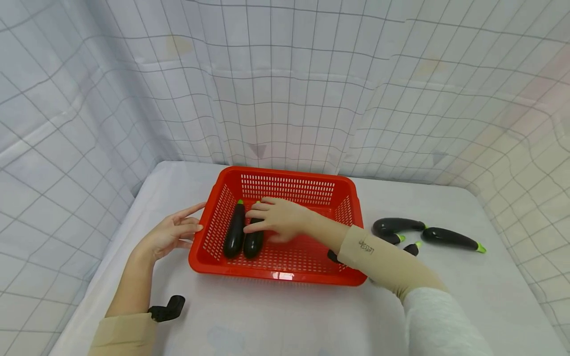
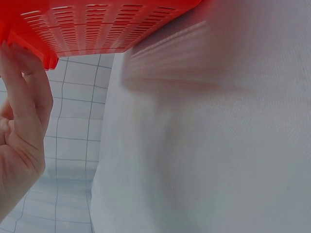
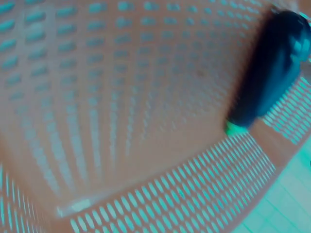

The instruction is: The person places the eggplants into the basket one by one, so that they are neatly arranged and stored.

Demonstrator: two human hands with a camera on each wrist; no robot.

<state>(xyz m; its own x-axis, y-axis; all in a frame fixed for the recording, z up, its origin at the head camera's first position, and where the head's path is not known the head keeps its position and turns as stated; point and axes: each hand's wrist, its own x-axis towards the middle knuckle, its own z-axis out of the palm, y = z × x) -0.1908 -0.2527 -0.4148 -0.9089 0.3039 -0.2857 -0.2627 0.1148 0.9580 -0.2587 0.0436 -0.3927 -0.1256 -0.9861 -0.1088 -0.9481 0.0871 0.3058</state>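
Inside the red plastic basket (image 1: 285, 274), two dark eggplants with green stem ends lie side by side near the left wall. My right hand (image 1: 282, 217) is over the inner eggplant (image 1: 253, 244), its fingers spread loosely across the upper part and the thumb blurred. The other eggplant (image 1: 234, 232) rests against the left side, just beyond my fingertips. In the right wrist view a dark eggplant (image 3: 267, 73) shows at the right, against the perforated floor. My left hand (image 1: 171, 232) touches the basket's left rim from outside with extended fingers; the left wrist view shows those fingers (image 2: 36, 87) at the red rim.
Several more eggplants lie on the white-covered table right of the basket, including one (image 1: 396, 226) and another farther right (image 1: 451, 237). My right forearm (image 1: 378, 257) crosses the basket's right rim and partly hides some. White grid-patterned curtains (image 1: 294, 89) enclose the table.
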